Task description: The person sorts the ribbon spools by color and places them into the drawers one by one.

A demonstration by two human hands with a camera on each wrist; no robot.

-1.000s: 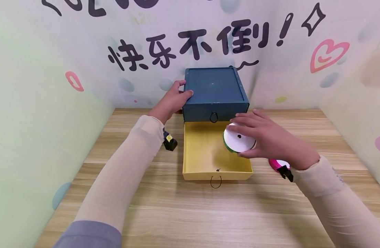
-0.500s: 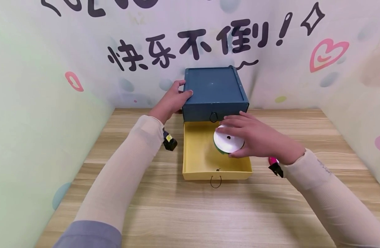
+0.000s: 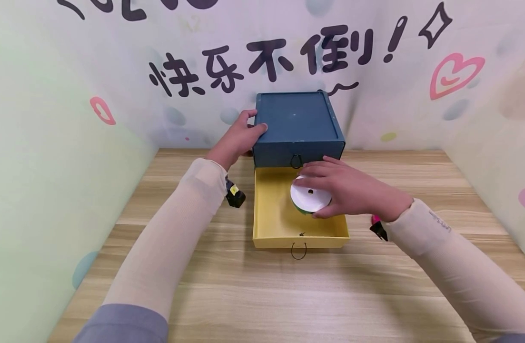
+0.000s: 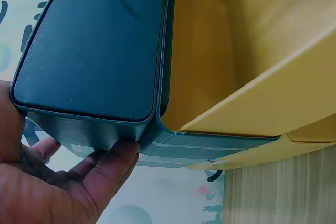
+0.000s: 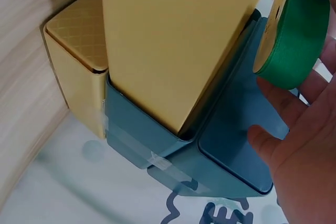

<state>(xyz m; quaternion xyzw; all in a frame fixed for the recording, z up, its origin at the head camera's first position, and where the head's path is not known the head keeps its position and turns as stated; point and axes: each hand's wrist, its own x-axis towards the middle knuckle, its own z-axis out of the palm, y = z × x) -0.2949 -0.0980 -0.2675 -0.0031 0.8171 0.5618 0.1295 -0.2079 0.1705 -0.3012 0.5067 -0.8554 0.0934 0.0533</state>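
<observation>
A spool of green ribbon (image 3: 310, 197) with a white face is held by its edge in my right hand (image 3: 348, 190), thumb on the near side and fingers on the far side. It hangs over the pulled-out yellow drawer (image 3: 272, 209); its green band (image 5: 302, 35) shows in the right wrist view. My left hand (image 3: 241, 136) rests against the left side of the blue drawer cabinet (image 3: 294, 116), thumb at its top edge. In the left wrist view, the left hand's extended fingers (image 4: 113, 169) touch the cabinet's side wall.
A pink thing (image 3: 375, 219) lies on the wooden table (image 3: 262, 295) right of the drawer, mostly hidden by the right wrist. Below the open drawer, another yellow drawer (image 5: 79, 40) shows in the right wrist view. A printed wall stands behind the cabinet.
My right hand has moved left with the ribbon spool, from the drawer's right side toward its middle. The left hand has stayed at the cabinet.
</observation>
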